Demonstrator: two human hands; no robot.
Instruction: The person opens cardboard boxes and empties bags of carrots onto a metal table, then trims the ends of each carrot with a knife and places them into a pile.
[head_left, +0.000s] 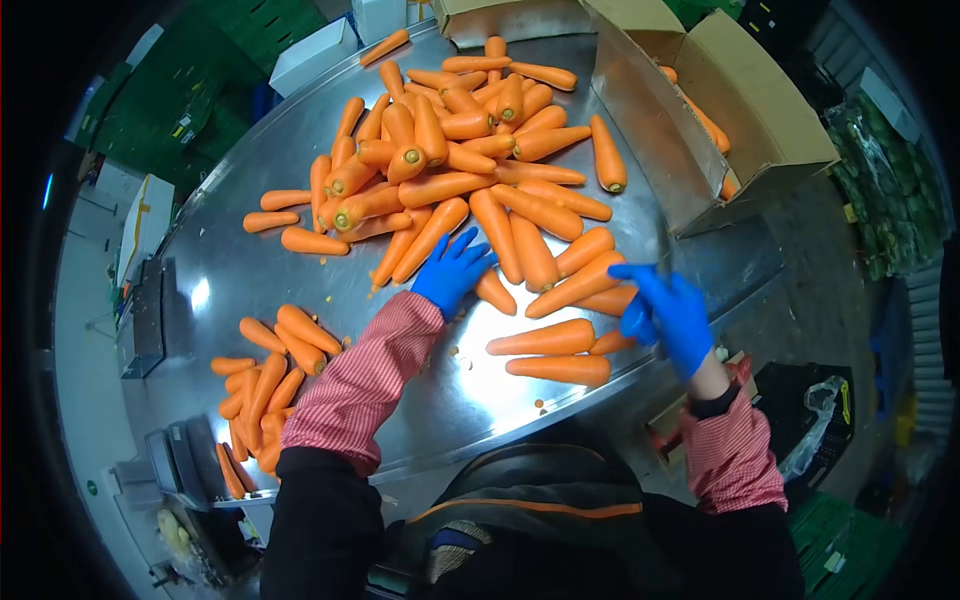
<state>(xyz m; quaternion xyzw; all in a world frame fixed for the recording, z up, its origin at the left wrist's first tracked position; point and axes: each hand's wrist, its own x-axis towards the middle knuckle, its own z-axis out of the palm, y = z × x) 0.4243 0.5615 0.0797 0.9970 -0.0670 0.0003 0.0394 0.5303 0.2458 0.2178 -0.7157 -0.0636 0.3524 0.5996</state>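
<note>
Blue gloves cover both of my hands. My left hand (455, 270) lies at the near edge of a big heap of carrots (440, 187), fingers stretched out and apart, its fingertips close to a short carrot (495, 293). To the right, my right hand (672, 318) has its index finger pointing left, the tip at the thick end of a slanted carrot (578, 284). Its other fingers are curled in, and I cannot tell what they hold. Just below, two carrots (543, 339) lie side by side, pointing left, with another partly showing near the right hand.
The metal table (400, 440) carries a smaller carrot pile (265, 385) at the near left. A cardboard box (765, 120) with carrots inside stands at the far right. Small carrot scraps (540, 405) dot the surface. Green crates (170, 110) are stacked beyond the left edge.
</note>
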